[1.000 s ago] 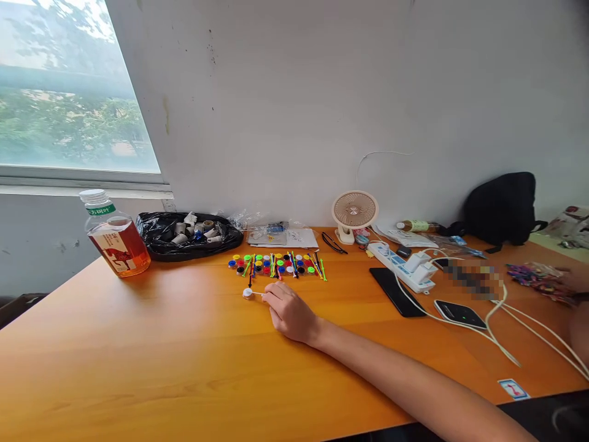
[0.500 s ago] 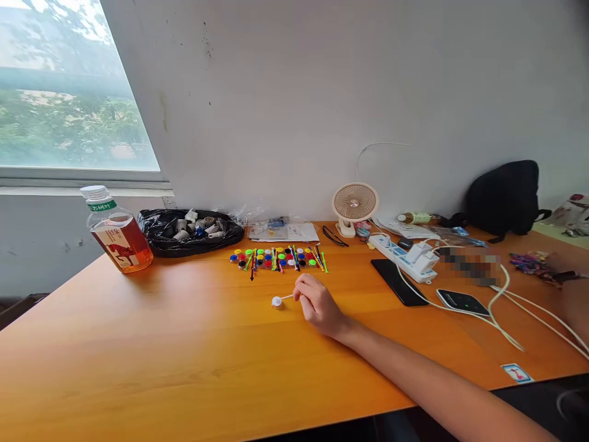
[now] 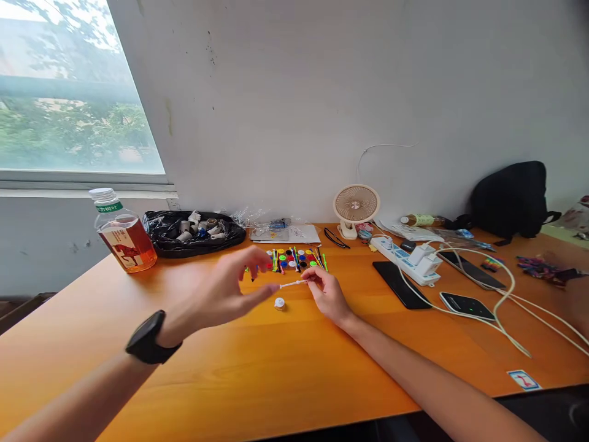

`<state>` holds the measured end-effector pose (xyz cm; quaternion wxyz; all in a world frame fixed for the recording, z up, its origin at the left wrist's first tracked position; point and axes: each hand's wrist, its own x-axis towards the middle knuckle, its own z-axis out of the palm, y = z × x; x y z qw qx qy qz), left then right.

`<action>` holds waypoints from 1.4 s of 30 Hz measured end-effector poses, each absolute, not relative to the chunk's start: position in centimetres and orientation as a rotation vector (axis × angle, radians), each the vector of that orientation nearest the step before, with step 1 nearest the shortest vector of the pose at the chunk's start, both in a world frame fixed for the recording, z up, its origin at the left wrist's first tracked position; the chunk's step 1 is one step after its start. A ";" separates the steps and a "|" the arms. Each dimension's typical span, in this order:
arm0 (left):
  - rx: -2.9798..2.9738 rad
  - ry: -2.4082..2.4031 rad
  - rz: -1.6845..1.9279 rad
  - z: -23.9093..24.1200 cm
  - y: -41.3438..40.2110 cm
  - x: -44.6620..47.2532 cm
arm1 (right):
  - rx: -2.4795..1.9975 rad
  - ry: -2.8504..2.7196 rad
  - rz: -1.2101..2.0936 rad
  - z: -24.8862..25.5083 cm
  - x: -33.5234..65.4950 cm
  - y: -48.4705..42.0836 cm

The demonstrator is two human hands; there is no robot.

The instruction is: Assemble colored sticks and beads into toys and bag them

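My right hand (image 3: 327, 292) pinches one end of a thin white stick (image 3: 292, 284) and holds it just above the orange table (image 3: 285, 362). My left hand (image 3: 230, 287), with a black watch on the wrist, hovers beside the stick's other end, fingers spread, thumb and forefinger close to the tip. A small white cap (image 3: 279, 303) lies on the table right under the stick. Behind it sit rows of coloured caps and coloured sticks (image 3: 294, 258).
A bottle of amber drink (image 3: 123, 232) and a black bag of small parts (image 3: 193, 232) stand at the back left. A desk fan (image 3: 355, 209), power strip (image 3: 405, 258), phones (image 3: 399, 283), cables and a black bag (image 3: 510, 199) crowd the right. Another person's hand (image 3: 577, 288) shows at the far right edge.
My right hand dragged the white stick and cap toward the right, then lifted the stick off the cap. My left hand has come into view and reached up to the stick.
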<state>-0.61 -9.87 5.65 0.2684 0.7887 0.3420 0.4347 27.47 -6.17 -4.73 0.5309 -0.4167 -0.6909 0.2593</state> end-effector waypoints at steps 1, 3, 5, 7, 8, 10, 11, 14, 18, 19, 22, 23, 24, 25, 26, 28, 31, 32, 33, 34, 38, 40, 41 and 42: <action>2.170 0.908 1.085 4.5 -9.5 -0.3 | -0.990 -1.631 0.650 -5.0 27.5 -6.0; 2.159 0.912 0.970 1.9 -8.4 0.5 | -0.973 -1.612 0.686 -5.3 27.4 -5.7; 1.947 0.965 1.021 -0.4 -7.3 0.9 | -0.965 -1.605 0.690 -5.3 27.2 -5.7; 1.619 0.959 1.072 -2.1 -6.4 0.9 | -0.966 -1.604 0.680 -5.1 27.0 -5.9; 1.481 0.948 1.069 -2.6 -6.0 0.7 | -0.970 -1.609 0.677 -4.9 27.0 -6.0; 1.290 0.934 1.061 -3.1 -5.7 0.1 | -0.993 -1.620 0.688 -4.5 27.1 -6.2; 1.225 0.924 1.054 -3.2 -5.6 -0.2 | -1.013 -1.627 0.708 -4.4 27.1 -6.3; 1.070 0.874 1.040 -3.4 -5.5 -0.7 | -1.078 -1.635 0.797 -4.3 27.2 -6.5; 0.956 0.837 1.033 -3.5 -5.4 -0.6 | -1.105 -1.647 0.873 -4.5 26.9 -6.7; 0.939 0.833 1.033 -3.5 -5.3 -0.6 | -1.108 -1.658 0.883 -4.5 26.8 -6.8; 0.903 0.827 1.035 -3.1 -5.3 -0.6 | -1.106 -1.708 0.911 -4.3 26.4 -7.1; 0.896 0.830 1.034 -3.0 -5.4 -0.6 | -1.102 -1.719 0.923 -4.2 26.4 -7.2; 0.889 0.833 1.034 -2.8 -5.4 -0.6 | -1.096 -1.723 0.935 -4.2 26.3 -7.3; 0.884 0.837 1.034 -2.7 -5.5 -0.6 | -1.092 -1.719 0.949 -4.1 26.3 -7.4; 0.879 0.837 1.033 -2.6 -5.6 -0.5 | -1.091 -1.708 0.965 -4.1 26.3 -7.4; 0.878 0.829 1.037 -2.4 -5.7 -0.5 | -1.088 -1.673 1.001 -4.0 26.3 -7.5; 0.895 0.808 1.046 -2.1 -6.0 -0.4 | -1.072 -1.624 1.037 -3.8 26.4 -7.5; 0.904 0.802 1.049 -2.1 -6.1 -0.4 | -1.060 -1.608 1.049 -3.7 26.4 -7.5; 0.916 0.796 1.049 -2.0 -6.2 -0.4 | -1.045 -1.587 1.067 -3.6 26.3 -7.5; 0.932 0.789 1.047 -1.9 -6.3 -0.3 | -1.029 -1.562 1.094 -3.5 26.3 -7.5; 1.006 0.769 1.026 -1.3 -7.1 -0.1 | -0.993 -1.452 1.199 -2.5 26.1 -7.9; 1.022 0.766 1.027 -0.9 -7.5 0.2 | -0.985 -1.406 1.253 -2.0 26.1 -8.2; 1.021 0.763 1.032 -0.8 -7.8 0.3 | -0.977 -1.385 1.284 -1.8 26.0 -8.4; 1.016 0.757 1.035 -0.7 -8.0 0.5 | -0.967 -1.368 1.318 -1.7 26.0 -8.6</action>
